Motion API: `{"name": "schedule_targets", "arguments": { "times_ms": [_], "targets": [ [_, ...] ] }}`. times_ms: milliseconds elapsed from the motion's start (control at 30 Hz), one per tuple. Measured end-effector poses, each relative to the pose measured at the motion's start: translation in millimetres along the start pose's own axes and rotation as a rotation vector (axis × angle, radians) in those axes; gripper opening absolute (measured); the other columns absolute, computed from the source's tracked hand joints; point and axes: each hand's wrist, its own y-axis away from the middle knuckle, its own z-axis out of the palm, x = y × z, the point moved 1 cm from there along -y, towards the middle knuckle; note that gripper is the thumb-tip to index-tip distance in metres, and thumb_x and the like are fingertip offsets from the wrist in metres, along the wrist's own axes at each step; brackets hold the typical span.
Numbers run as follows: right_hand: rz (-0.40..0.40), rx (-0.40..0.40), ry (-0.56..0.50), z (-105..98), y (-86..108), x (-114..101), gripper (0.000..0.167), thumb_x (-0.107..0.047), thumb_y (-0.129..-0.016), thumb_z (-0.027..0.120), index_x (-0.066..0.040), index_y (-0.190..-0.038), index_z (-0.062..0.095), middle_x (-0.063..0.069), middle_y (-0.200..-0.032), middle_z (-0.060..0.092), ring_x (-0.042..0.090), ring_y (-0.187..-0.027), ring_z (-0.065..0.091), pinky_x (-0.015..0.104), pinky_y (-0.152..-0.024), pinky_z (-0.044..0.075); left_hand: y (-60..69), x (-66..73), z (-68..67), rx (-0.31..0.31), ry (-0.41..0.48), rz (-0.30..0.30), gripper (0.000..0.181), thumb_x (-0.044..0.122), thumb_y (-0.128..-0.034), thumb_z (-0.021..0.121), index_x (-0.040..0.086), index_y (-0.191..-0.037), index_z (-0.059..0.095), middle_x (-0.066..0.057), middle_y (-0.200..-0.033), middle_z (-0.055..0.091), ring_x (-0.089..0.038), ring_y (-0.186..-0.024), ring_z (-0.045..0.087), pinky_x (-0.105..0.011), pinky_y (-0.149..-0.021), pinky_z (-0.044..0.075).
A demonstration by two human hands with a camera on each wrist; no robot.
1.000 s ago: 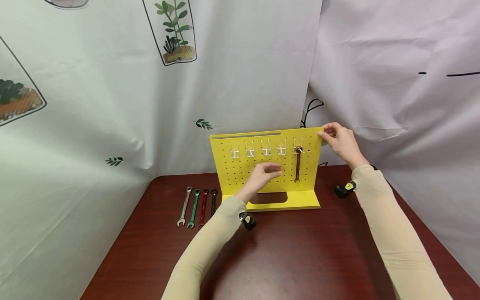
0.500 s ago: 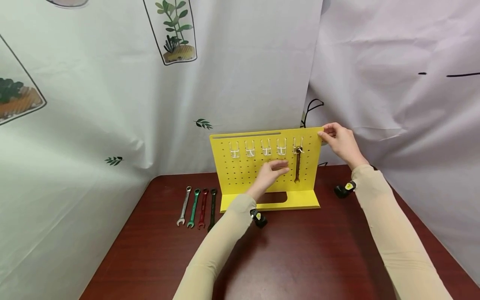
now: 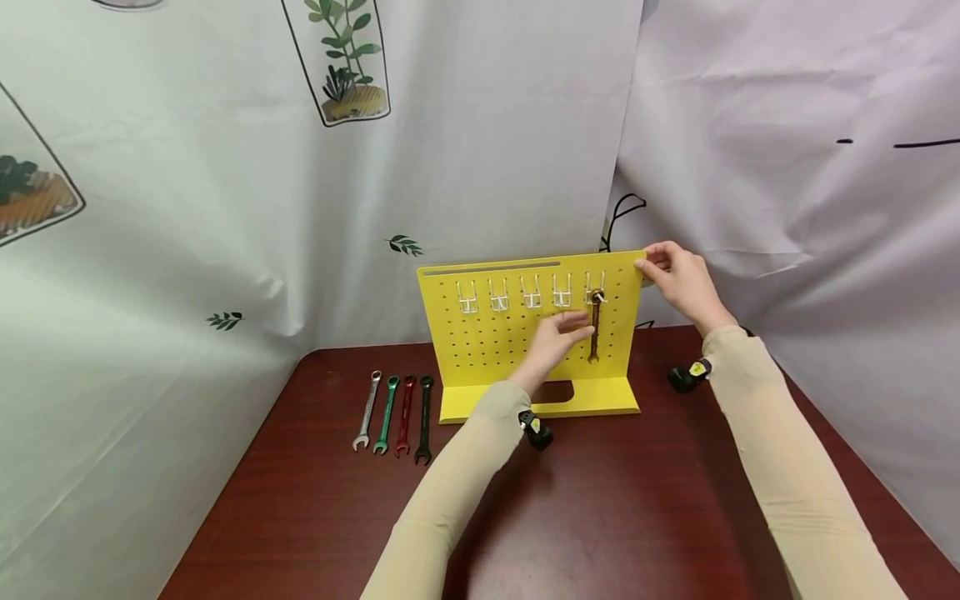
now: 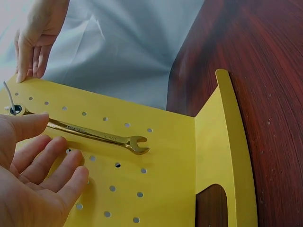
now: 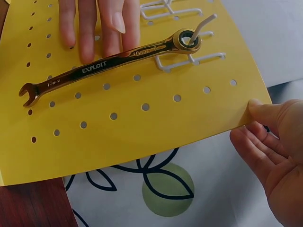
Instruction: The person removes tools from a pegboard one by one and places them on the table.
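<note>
A yellow pegboard stand (image 3: 472, 337) stands upright on the table. From its rightmost white hook hangs a gold combination wrench (image 5: 109, 64), ring end up in the head view and open end down. My left hand (image 3: 551, 343) is at the wrench's left side, its fingers extended. In the left wrist view the thumb (image 4: 33, 125) lies near the ring end, and the other fingers are just beside the shank; whether they touch it I cannot tell. My right hand (image 3: 686, 287) pinches the board's upper right edge between thumb and fingers.
Left of the stand lie a silver wrench (image 3: 367, 412), a green wrench (image 3: 386, 417), a red wrench (image 3: 405, 417) and a black wrench (image 3: 424, 421) on the dark red table (image 3: 600, 508). Several white hooks (image 3: 498, 296) line the board. A pale printed curtain (image 3: 510, 150) hangs behind.
My left hand has moved right across the board's front to the hanging wrench, uncovering the black wrench on the table. My right hand has stayed at the board's edge.
</note>
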Motion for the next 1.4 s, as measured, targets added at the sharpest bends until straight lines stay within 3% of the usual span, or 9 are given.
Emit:
{"name": "schedule_targets", "arguments": {
  "times_ms": [167,600,900,1167,1400],
  "targets": [
    [0.010,-0.005,-0.005,-0.3,0.3,-0.2,0.047,-0.035,-0.104,0.057,0.006,-0.127,0.056,0.027,-0.118,0.063,0.039,-0.108,0.060,0.049,-0.088,0.047,-3.7,1.3,6.2,0.025,-0.009,0.012,0.037,0.022,-0.0940,0.074,0.013,-0.130,0.069,0.002,-0.120,0.071,-0.016,-0.113,0.064,-0.033,-0.095,0.053],
    [0.008,-0.005,-0.005,-0.5,0.4,0.7,0.046,-0.035,-0.104,0.057,0.006,-0.127,0.056,0.027,-0.117,0.063,0.038,-0.107,0.060,0.047,-0.086,0.047,-7.6,-4.5,13.1,0.053,0.065,0.080,0.030,0.017,-0.0947,0.073,0.008,-0.123,0.071,-0.003,-0.113,0.073,-0.015,-0.104,0.067,-0.031,-0.090,0.054],
    [0.002,0.005,0.000,0.3,-0.4,1.2,0.046,-0.035,-0.103,0.058,0.005,-0.125,0.057,0.026,-0.115,0.065,0.037,-0.105,0.062,0.041,-0.082,0.046,-7.5,-2.8,18.0,0.094,0.030,0.082,0.025,0.018,-0.0949,0.073,0.009,-0.118,0.073,0.000,-0.109,0.073,-0.013,-0.100,0.066,-0.031,-0.084,0.055],
    [0.007,-0.007,-0.007,0.3,0.3,0.6,0.046,-0.035,-0.104,0.057,0.006,-0.126,0.057,0.026,-0.116,0.064,0.037,-0.106,0.061,0.045,-0.085,0.047,-6.8,-2.3,19.2,0.120,-0.014,0.104,0.025,0.020,-0.0954,0.073,0.008,-0.117,0.073,-0.001,-0.108,0.073,-0.010,-0.094,0.065,-0.026,-0.079,0.054],
    [0.004,-0.008,-0.001,-0.5,0.5,0.0,0.046,-0.035,-0.104,0.057,0.005,-0.126,0.057,0.025,-0.115,0.065,0.037,-0.104,0.063,0.043,-0.083,0.047,-7.0,-3.2,20.6,0.106,0.078,0.107,0.024,0.013,-0.0953,0.072,0.003,-0.117,0.072,-0.006,-0.107,0.072,-0.014,-0.093,0.068,-0.024,-0.081,0.058]
  ]
}}
